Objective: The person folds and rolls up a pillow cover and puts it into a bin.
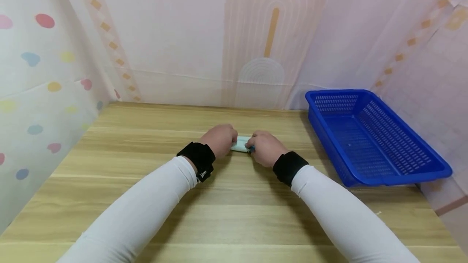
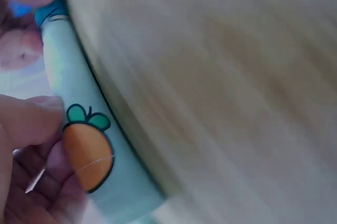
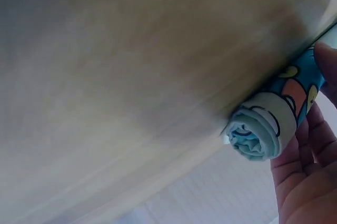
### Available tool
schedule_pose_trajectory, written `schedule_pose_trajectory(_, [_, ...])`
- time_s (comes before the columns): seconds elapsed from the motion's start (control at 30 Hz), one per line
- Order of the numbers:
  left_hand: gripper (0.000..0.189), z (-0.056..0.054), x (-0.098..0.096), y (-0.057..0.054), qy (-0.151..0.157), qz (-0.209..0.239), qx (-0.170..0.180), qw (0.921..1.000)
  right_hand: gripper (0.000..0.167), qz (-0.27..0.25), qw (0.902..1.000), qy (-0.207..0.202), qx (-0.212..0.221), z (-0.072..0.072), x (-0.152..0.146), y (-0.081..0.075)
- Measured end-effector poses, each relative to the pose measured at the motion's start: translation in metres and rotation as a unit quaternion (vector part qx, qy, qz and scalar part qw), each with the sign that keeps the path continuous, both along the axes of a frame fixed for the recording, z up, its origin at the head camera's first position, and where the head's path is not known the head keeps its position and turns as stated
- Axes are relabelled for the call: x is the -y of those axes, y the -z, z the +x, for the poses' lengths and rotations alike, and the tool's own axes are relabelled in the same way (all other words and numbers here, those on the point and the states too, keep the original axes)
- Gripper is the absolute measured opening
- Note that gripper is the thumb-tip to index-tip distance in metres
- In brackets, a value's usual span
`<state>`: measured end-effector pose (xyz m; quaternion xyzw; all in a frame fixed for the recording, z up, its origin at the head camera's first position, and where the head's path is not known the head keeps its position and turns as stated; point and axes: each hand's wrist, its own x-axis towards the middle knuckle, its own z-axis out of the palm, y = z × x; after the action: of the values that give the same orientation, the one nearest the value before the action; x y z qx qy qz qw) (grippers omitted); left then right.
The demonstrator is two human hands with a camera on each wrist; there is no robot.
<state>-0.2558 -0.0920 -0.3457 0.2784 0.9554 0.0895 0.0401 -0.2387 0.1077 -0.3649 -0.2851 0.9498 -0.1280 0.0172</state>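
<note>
A rolled-up cloth (image 1: 240, 144), pale green, lies low over the table between my two hands. In the left wrist view the cloth (image 2: 105, 145) carries an orange fruit print with green leaves. My left hand (image 1: 220, 140) pinches its left part between thumb and curled fingers. The other part is held by my right hand (image 1: 268, 148), thumb on one side and fingers on the other. The right wrist view shows the spiral end of the roll (image 3: 255, 134), with a blue, orange and yellow cartoon print beside it.
A blue plastic basket (image 1: 330, 143) with slotted walls stands at the right of the wooden table (image 1: 120, 153). Behind the table hangs a pale patterned curtain (image 1: 175, 44). Another with coloured dots (image 1: 22, 133) hangs at the left.
</note>
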Motion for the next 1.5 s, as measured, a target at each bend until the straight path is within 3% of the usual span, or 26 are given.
schedule_pose_trajectory(0.1, [0.022,0.004,0.000,0.000,0.023,-0.028,-0.031,0.9989,0.030,0.002,1.0000,-0.005,-0.005,-0.001,-0.002,0.000])
schedule_pose_trajectory(0.2, [0.022,0.005,0.001,0.001,0.020,-0.019,-0.028,0.9992,0.031,0.002,1.0000,-0.008,0.003,-0.002,-0.003,-0.001])
schedule_pose_trajectory(0.57, [0.021,0.004,0.002,0.008,-0.017,0.005,0.011,0.9998,0.016,-0.004,0.9987,0.021,0.046,-0.002,-0.008,-0.001])
schedule_pose_trajectory(1.2, [0.010,0.001,0.003,0.004,-0.045,0.020,0.075,0.9960,0.015,-0.037,0.9905,0.060,0.118,-0.010,-0.010,-0.010])
schedule_pose_trajectory(1.5, [0.011,-0.005,0.004,0.009,-0.052,0.029,0.091,0.9941,0.018,-0.047,0.9800,0.108,0.160,-0.019,-0.009,-0.010])
